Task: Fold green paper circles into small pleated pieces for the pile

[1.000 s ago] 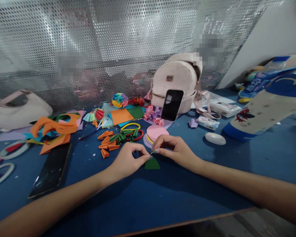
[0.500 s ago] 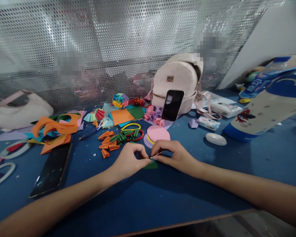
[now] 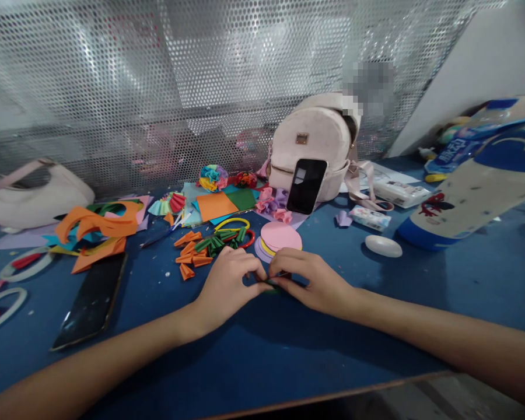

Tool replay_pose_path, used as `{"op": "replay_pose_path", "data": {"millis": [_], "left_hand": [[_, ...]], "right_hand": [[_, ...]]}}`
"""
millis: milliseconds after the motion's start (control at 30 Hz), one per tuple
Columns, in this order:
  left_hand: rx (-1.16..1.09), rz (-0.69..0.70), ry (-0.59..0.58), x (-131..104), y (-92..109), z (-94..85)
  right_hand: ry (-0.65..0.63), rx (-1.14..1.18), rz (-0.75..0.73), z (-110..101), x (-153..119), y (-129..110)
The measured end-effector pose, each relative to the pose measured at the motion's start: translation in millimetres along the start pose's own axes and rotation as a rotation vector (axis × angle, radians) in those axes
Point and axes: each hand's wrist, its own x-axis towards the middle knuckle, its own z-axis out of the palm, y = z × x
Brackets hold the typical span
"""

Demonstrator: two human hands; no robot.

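Note:
My left hand (image 3: 233, 281) and my right hand (image 3: 314, 281) meet at the middle of the table, thumbs and fingertips pinched together. Between them is a small green paper piece (image 3: 271, 288), mostly hidden by the fingers. Just behind my hands lie paper circles (image 3: 281, 235) in pink, yellow and lilac, stacked unevenly. To the left of the circles are folded green paper pieces (image 3: 216, 244) and folded orange paper pieces (image 3: 186, 255). Yellow and red rings (image 3: 233, 221) rest among the green ones.
A dark phone (image 3: 91, 303) lies left of my forearm; another phone (image 3: 307, 186) leans on a white backpack (image 3: 312, 137). Orange paper strips (image 3: 96, 224), scissors (image 3: 160, 233) and a white handbag (image 3: 39, 192) are at left. A large bottle (image 3: 468, 198) and a white oval object (image 3: 383, 246) stand right.
The green paper lay flatter with a visible lower edge; now it is mostly covered by my fingers. A thin light sliver at my right fingertips no longer shows. My left hand has tilted slightly.

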Motion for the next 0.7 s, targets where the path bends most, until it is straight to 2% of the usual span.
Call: {"op": "replay_pose_path", "data": {"millis": [167,367,533,700], "left_hand": [[-0.014,-0.043,-0.079,3,2,-5.6],[-0.367,-0.272,-0.173,10,-3,-7.4],[-0.503,-0.366,-0.176,12,-6,-6.9],[-0.563,-0.395,-0.171,12,-5,-6.0]], "right_hand": [[0.015,-0.022,-0.016,-3,1,3],[0.012,0.016,0.041,-6,-1,4],[0.05,0.058,0.135,-8,0,4],[0.022,0.089,0.15,-8,-1,5]]}}
